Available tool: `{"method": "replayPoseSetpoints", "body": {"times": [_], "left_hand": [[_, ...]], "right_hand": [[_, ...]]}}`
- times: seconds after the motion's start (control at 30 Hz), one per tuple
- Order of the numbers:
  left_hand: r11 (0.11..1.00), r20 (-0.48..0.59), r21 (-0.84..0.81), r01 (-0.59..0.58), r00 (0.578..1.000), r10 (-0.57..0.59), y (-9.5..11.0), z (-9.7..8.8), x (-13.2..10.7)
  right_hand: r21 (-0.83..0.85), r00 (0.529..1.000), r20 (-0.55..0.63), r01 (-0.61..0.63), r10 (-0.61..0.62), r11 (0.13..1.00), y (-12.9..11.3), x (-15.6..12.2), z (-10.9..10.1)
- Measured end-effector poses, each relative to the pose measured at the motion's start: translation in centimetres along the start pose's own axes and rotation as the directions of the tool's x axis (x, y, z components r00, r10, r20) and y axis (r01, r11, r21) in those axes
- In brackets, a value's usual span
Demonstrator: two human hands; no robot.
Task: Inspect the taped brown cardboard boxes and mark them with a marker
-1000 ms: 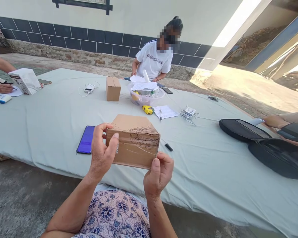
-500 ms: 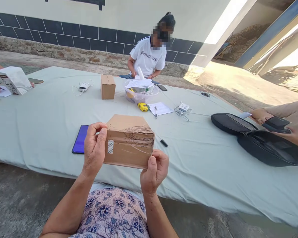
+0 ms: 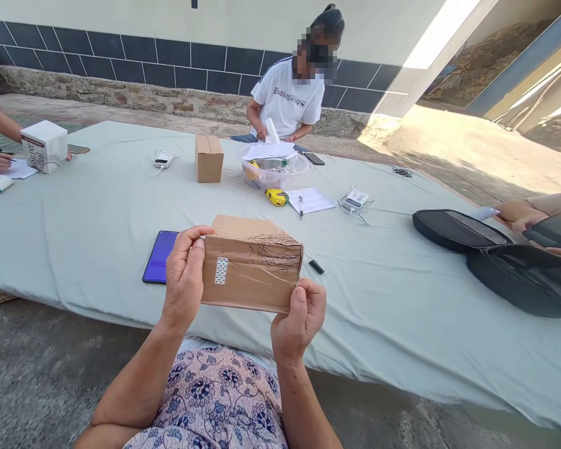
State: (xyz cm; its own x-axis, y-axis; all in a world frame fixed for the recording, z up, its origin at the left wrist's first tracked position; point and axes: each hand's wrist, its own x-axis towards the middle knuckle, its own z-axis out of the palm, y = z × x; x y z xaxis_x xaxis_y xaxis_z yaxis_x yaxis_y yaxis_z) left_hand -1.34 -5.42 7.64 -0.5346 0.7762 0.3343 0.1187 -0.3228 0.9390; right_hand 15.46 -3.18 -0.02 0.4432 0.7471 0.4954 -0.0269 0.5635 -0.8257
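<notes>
I hold a brown cardboard box [image 3: 255, 268] in front of me, above the near edge of the cloth-covered table [image 3: 98, 224]. Clear tape wrinkles across its upper right, and a small white sticker shows on its front face near the left end. My left hand [image 3: 184, 280] grips the box's left end, thumb on the front. My right hand [image 3: 299, 321] pinches its lower right corner. A purple phone [image 3: 161, 265] lies flat on the cloth just left of my left hand.
Across the table sit a small cardboard box [image 3: 208, 158], a clear bowl of items [image 3: 273, 168], a yellow tape measure [image 3: 277, 197], papers and a pen. A person in a white shirt [image 3: 287, 103] sits opposite. Other people's hands work at left and right, beside black cases [image 3: 495, 255].
My left thumb has slid leftward off the box's front, uncovering the white sticker. The box stays held in both hands; my view has shifted a little.
</notes>
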Motion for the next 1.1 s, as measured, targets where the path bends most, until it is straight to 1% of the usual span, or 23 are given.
{"method": "replayPoseSetpoints", "body": {"times": [0.13,0.4,0.67,0.87,1.1], "left_hand": [[0.999,0.008,0.031,-0.023,1.0,0.023,0.0,0.0,0.0],[0.999,-0.006,0.03,-0.035,0.999,0.035,-0.4,0.2,0.1],[0.999,0.01,0.037,-0.015,1.0,0.015,-0.4,0.3,0.3],[1.0,0.011,-0.008,0.023,1.0,-0.023,-0.9,0.5,0.5],[1.0,0.0,0.017,-0.005,1.0,0.005,-0.9,0.6,0.5]], "right_hand": [[-0.018,0.998,-0.016,-0.054,0.053,0.998,0.1,0.0,0.0],[0.015,0.999,-0.003,-0.044,0.044,0.999,-0.1,0.1,-0.1],[-0.04,0.999,0.005,-0.034,0.034,0.999,-0.3,0.5,0.1],[-0.062,1.0,0.003,-0.026,0.026,0.998,-0.2,0.7,0.1],[-0.013,1.0,0.016,-0.024,0.024,1.0,0.0,0.7,0.0]]}}
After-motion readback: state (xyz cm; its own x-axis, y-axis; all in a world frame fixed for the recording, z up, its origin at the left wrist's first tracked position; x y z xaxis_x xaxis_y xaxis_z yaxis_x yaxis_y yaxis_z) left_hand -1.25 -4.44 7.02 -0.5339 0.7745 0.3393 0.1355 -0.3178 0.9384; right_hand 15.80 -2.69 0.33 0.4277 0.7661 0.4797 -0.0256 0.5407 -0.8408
